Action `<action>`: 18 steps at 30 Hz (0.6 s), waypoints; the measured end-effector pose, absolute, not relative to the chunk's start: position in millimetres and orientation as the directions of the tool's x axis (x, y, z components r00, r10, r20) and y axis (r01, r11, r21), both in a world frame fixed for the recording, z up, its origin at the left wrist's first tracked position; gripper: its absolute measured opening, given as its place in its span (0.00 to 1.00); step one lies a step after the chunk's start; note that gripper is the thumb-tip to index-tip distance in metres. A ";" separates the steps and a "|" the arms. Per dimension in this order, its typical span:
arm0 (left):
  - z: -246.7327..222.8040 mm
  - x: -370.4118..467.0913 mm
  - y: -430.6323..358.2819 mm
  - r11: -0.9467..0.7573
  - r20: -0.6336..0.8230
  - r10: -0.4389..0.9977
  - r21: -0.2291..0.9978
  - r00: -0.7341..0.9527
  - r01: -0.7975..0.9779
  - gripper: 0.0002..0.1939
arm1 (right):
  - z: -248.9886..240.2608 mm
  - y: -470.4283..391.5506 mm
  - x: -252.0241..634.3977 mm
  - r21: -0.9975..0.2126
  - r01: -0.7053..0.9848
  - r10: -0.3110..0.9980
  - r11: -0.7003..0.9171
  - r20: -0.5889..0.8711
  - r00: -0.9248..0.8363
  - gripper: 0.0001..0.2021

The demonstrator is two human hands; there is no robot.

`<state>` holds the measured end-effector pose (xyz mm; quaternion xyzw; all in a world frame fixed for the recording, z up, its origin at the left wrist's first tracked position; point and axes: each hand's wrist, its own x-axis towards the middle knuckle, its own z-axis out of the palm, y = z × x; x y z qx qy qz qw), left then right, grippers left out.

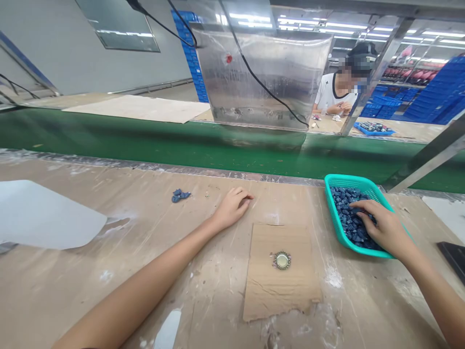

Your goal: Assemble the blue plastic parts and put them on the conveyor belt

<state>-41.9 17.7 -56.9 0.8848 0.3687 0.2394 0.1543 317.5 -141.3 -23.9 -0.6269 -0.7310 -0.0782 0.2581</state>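
Note:
My right hand (387, 228) reaches into a turquoise plastic basket (339, 232) on the right. The basket holds many small, dark blue, lumpy pieces (347, 213). Thumb and index finger close around one of these pieces at the top of the pile; its exact shape is partly hidden. My left hand (232, 207) lies on the table with loosely bent fingers, thumb apart, and nothing visible in it. Nearest to it is a piece of brown cardboard (265, 291), on which rests a round metal piece (282, 261) with a toothed, bottle-cap-like rim.
A small dark blue clump (180, 195) lies left of my left hand. A white sheet (47, 213) covers the table's left side. A dark flat object (454, 257) sits at the right edge. Beyond the green strip (254, 155), a co-worker (337, 92) sits by a blue tray (374, 129).

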 end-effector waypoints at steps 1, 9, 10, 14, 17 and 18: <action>-56.6 -41.9 17.6 -0.677 0.306 0.730 0.454 0.612 0.580 0.11 | -24.1 -141.4 317.3 -0.219 0.956 0.877 0.195 0.475 -0.070 0.11; -53.7 -41.9 16.6 -0.666 0.291 0.738 0.461 0.609 0.587 0.12 | -24.5 -141.3 316.2 -0.274 0.946 0.899 0.172 0.436 -0.038 0.11; -53.8 -42.0 16.7 -0.666 0.289 0.738 0.461 0.610 0.587 0.12 | -24.2 -141.3 315.9 -0.281 0.945 0.903 0.170 0.429 -0.035 0.11; -53.9 -42.5 16.8 -0.662 0.286 0.741 0.465 0.608 0.588 0.12 | -24.8 -141.5 315.4 -0.330 0.934 0.905 0.136 0.425 0.018 0.12; -52.6 -41.8 16.1 -0.660 0.277 0.742 0.461 0.611 0.592 0.12 | -26.5 -141.7 315.8 -0.391 0.914 0.903 0.103 0.422 0.079 0.15; -52.0 -41.5 15.9 -0.658 0.273 0.744 0.460 0.610 0.596 0.12 | -26.8 -141.9 315.8 -0.407 0.908 0.904 0.096 0.417 0.092 0.16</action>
